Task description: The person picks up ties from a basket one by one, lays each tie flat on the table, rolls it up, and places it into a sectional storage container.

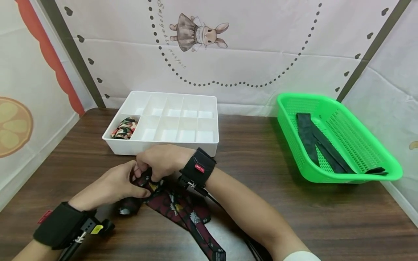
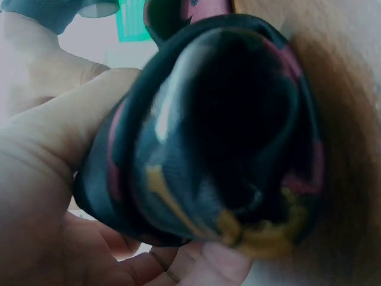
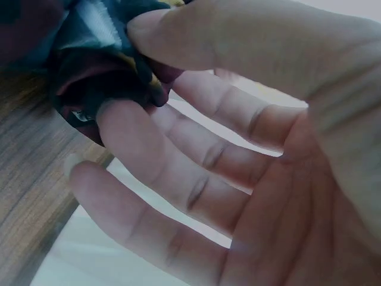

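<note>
- A dark red patterned necktie point(image 1: 183, 210) lies on the brown wooden bench point(image 1: 267, 170) near the front edge; its upper end is being rolled between both hands, while its tail runs toward the lower edge of the head view, flat on the wood.
- The rolled end point(image 2: 220, 137) shows in the left wrist view as a tight coil of dark cloth with pink and yellow marks, blurred by closeness.
- The left hand point(image 1: 114, 185) holds the roll from the left; its fingers and thumb point(image 2: 65, 131) are curled round the coil.
- The right hand point(image 1: 160, 161) comes over the roll from above; in the right wrist view the thumb point(image 3: 196, 42) and one finger point(image 3: 143, 155) pinch the edge of the cloth, the other fingers stretched loosely apart below it.
- Both wrists carry black straps; the right wrist strap point(image 1: 198, 167) has a small red label.
- Just behind the hands stands a white divided tray point(image 1: 169, 145); its front left compartment holds a rolled camouflage-patterned tie point(image 1: 125, 127); the other compartments in sight show only white bottoms.
- Well apart to the right sits a green plastic basket point(image 1: 385, 170), tilted slightly, with dark ties point(image 1: 313, 139) lying lengthwise in it.
- Behind the bench hangs a pale cloth backdrop with a rabbit drawing point(image 1: 199, 34) and a dotted curve.
</note>
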